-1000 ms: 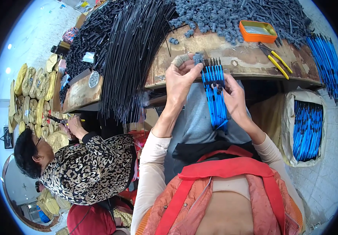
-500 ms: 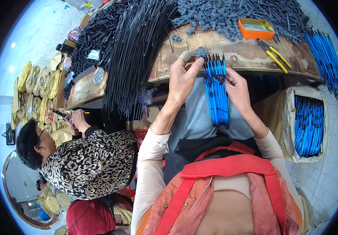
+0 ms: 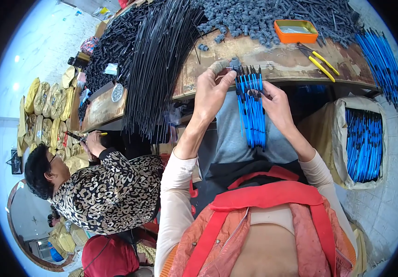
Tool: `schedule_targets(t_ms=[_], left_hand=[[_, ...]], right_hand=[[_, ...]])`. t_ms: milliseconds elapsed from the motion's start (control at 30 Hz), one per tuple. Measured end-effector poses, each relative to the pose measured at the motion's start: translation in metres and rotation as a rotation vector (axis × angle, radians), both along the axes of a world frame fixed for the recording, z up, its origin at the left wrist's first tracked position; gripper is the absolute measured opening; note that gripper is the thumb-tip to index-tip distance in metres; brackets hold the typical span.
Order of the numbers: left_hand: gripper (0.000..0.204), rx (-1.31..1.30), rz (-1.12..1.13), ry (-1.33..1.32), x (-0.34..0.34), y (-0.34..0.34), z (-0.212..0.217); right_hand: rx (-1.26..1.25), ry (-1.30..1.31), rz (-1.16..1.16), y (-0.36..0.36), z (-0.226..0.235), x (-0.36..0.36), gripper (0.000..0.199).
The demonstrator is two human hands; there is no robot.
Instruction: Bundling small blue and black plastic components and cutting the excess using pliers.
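Over my lap, at the table's front edge, lies a bundle of slim blue rods (image 3: pixel 254 122) with black tips and black fittings along it. My left hand (image 3: pixel 209 92), with tape around a finger, is closed in a pinch on a grey plastic fitting (image 3: pixel 235 63) beside the rods' black tips. From the other side my right hand (image 3: pixel 278 104) is closed on the upper part of the bundle, its fingertips curled over the front by the black fittings. What lies under those fingertips is partly hidden.
On the wooden table (image 3: pixel 249 51) are yellow-handled pliers (image 3: pixel 318 61), an orange tin (image 3: pixel 296 31), grey fittings (image 3: pixel 254 18) and long black rods (image 3: pixel 155 74). A sack of blue rods (image 3: pixel 364 147) stands right; more blue rods (image 3: pixel 383 69) lie beyond. A co-worker (image 3: pixel 106 194) sits left, holding pliers.
My right fingers have moved from the bundle's side edge onto its front, near the black fittings. My left hand keeps its pinch. The whole view has shifted slightly.
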State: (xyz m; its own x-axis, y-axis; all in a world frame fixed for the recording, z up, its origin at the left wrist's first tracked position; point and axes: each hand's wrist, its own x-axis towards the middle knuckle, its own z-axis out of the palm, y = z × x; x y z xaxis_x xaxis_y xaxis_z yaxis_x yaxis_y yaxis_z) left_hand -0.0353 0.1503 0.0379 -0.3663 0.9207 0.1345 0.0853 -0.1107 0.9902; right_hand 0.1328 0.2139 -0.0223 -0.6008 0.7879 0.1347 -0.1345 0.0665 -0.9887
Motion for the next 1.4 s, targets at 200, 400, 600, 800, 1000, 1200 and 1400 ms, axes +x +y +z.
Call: schedule_targets(t_ms=[200, 400, 600, 800, 1000, 1200, 1400], left_hand=[[0.029, 0.009, -0.062, 0.001, 0.003, 0.006, -0.002], [0.028, 0.012, -0.151, -0.107, -0.005, 0.007, 0.000], [0.027, -0.034, -0.299, -0.277, -0.015, 0.004, 0.008], [0.033, -0.021, -0.410, -0.438, -0.022, 0.003, 0.004], [0.035, -0.018, -0.433, -0.435, -0.023, 0.002, 0.010], [0.036, -0.005, -0.502, -0.484, -0.024, 0.003, 0.008], [0.038, -0.014, -0.470, -0.478, -0.019, -0.005, 0.011]], right_hand=[[-0.018, 0.031, 0.032, 0.010, -0.001, 0.000, 0.025], [-0.026, 0.010, 0.221, 0.028, -0.002, 0.005, 0.032], [-0.042, -0.039, 0.313, 0.029, 0.007, 0.007, 0.037], [-0.015, -0.040, 0.356, 0.027, 0.008, 0.008, 0.038], [-0.031, -0.081, 0.384, 0.023, 0.021, 0.010, 0.036], [-0.192, 0.067, 0.562, 0.023, 0.020, 0.013, 0.034], [-0.149, 0.189, 0.638, 0.022, 0.009, 0.010, 0.033]])
